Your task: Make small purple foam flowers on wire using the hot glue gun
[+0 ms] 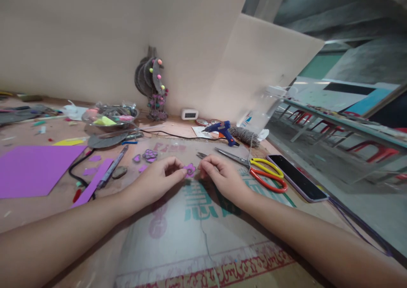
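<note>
Near the middle of the table, my left hand (pixel 165 173) pinches a small purple flower with a dark outline (pixel 190 169) between thumb and fingertips. Just right of the flower, my right hand (pixel 221 174) is closed, thumb against fingers; a thin grey thread (pixel 203 233) hangs down below it, and what its fingertips grip is too small to tell. More purple flower pieces (pixel 149 155) lie beyond my left hand. Scissors with yellow and red handles (pixel 269 181) rest right of my right hand, and the tips of another metal tool (pixel 201 155) show behind it.
Purple sheet (pixel 38 169), pen (pixel 113 167) and stone (pixel 119 172) lie left. Farther back are a bowl of craft bits (pixel 110 122), a hanging ornament (pixel 152 82), a white clock (pixel 190 114), a blue glue gun (pixel 222 131) and grey yarn (pixel 244 135). A phone (pixel 297 177) lies right.
</note>
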Available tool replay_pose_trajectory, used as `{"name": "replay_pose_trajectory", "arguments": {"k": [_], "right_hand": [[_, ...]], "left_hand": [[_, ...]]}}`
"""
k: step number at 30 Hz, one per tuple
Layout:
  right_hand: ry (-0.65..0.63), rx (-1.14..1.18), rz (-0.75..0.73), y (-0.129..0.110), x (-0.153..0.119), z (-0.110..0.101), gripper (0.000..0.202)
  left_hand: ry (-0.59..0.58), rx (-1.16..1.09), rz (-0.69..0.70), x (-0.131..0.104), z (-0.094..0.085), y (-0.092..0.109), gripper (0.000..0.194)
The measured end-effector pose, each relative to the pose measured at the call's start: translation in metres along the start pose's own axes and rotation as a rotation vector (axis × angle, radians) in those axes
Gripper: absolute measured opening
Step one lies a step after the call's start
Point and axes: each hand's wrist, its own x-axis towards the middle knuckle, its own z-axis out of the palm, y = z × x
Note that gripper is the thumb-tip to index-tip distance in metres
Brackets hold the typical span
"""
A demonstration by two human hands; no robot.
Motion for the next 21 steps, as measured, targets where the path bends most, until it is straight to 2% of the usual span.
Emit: {"name": "replay_pose_trajectory", "arguments": {"k": [8,15,21], "right_hand": [[-0.022,0.098,0.089,-0.0002,-0.0019,0.0033,0.009],[-0.055,0.012,-0.010,-0.0030,-0.0017,0.0001,0.028],[-0.096,0.046,0.023,-0.0054,-0.0004,0.0029,0.012]], "left_hand": [[0.007,0.036,-0.020,0.0000,-0.0003,0.0036,0.020],[-0.001,0.022,-0.030,-0.0006,-0.0006,0.0033,0.021],[0.000,0.037,0.020,0.0019,0.0007,-0.0033,0.022]]}}
